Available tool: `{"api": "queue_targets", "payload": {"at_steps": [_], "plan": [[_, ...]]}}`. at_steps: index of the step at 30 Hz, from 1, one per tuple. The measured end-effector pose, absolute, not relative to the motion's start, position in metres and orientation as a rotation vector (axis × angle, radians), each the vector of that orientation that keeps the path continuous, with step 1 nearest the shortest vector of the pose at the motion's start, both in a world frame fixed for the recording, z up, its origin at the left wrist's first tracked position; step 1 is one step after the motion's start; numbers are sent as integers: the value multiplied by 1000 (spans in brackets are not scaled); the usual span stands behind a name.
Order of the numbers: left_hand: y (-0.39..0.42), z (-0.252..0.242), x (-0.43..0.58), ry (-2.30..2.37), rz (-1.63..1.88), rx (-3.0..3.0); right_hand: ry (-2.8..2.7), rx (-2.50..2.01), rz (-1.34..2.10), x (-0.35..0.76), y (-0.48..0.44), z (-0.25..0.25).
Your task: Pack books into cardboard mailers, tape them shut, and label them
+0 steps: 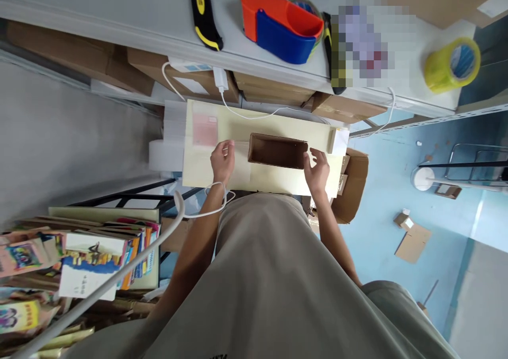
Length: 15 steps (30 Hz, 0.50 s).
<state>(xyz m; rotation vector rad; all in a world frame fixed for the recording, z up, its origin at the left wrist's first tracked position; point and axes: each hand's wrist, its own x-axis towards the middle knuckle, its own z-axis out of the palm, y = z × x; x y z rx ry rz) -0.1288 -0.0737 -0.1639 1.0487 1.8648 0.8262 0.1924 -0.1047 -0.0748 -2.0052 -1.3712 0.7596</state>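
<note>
A small open-topped cardboard box (278, 152) rests on the pale yellow tabletop (273, 182), its dark inside facing up. My left hand (223, 160) is to the left of the box, apart from it, with curled fingers pressed together. Whatever those fingers may hold is too small to make out. At the box's right end is my right hand (316, 169), thumb and fingers spread, the thumb at or very near the box wall. A pinkish translucent sheet (205, 130) lies beyond my left hand. Near the table's right edge stands a small white box (338, 141).
Across the back, a shelf (234, 47) carries an orange-and-blue tape dispenser (281, 28), a black-and-yellow cutter (204, 15) and a yellow tape roll (452, 64). A white cable (210, 212) loops over my left forearm. Books (130, 248) stand left; an open carton (353, 187) sits right.
</note>
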Motion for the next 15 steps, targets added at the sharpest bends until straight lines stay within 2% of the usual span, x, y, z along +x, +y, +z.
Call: {"api": "queue_targets", "payload": {"at_steps": [3,7,11,15], "plan": [[-68,-178,-155,1970,896,967,-1396,-1879,841,145,-107,-50],[-44,-204,-216,2251,839,870,-1463,-1584,1294,48,-104,-51],[-5,-240,-294,2471,775,754,-1427,-1587,1643,-48,-67,-111],[18,-274,-355,2381,585,682,-1221,-2019,1644,-108,-8,-185]]}}
